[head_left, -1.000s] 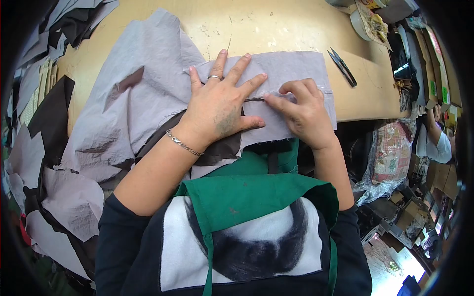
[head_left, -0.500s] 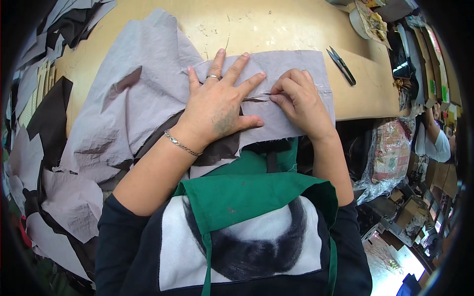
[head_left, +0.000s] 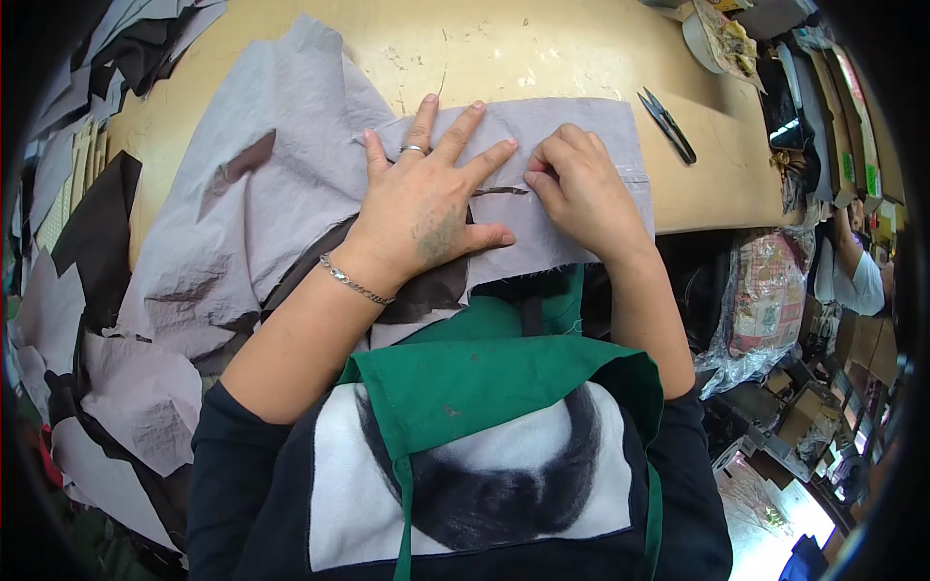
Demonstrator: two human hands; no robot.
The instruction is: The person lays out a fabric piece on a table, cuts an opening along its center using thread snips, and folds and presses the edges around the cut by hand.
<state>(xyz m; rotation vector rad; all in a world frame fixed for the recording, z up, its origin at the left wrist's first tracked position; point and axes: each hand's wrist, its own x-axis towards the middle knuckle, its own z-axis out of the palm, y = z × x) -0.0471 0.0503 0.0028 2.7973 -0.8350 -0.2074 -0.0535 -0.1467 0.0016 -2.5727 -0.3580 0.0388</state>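
Note:
My left hand (head_left: 426, 198) lies flat with fingers spread on a piece of pale grey-mauve fabric (head_left: 581, 114), pressing it to the table. Between my two hands, a narrow slit (head_left: 502, 191) in the cloth shows dark material inside. My right hand (head_left: 586, 194) rests on the fabric just past the slit's right end. Its thumb and forefinger are pinched together, and whatever they hold is too small to make out. Dark lining (head_left: 436, 290) shows under my left wrist, and the larger crumpled part of the fabric spreads to the left.
Small black thread snips (head_left: 666, 124) lie on the wooden table (head_left: 552, 48) at the right. A bowl (head_left: 705, 44) stands at the far right corner. Cut fabric pieces (head_left: 145, 397) pile up on the left. Another person's arm (head_left: 850, 247) shows at the right edge.
My right hand's fingertips have closed tighter and shifted slightly up, off the slit's upper edge. The slit now lies flatter and narrower. My left hand has stayed nearly still.

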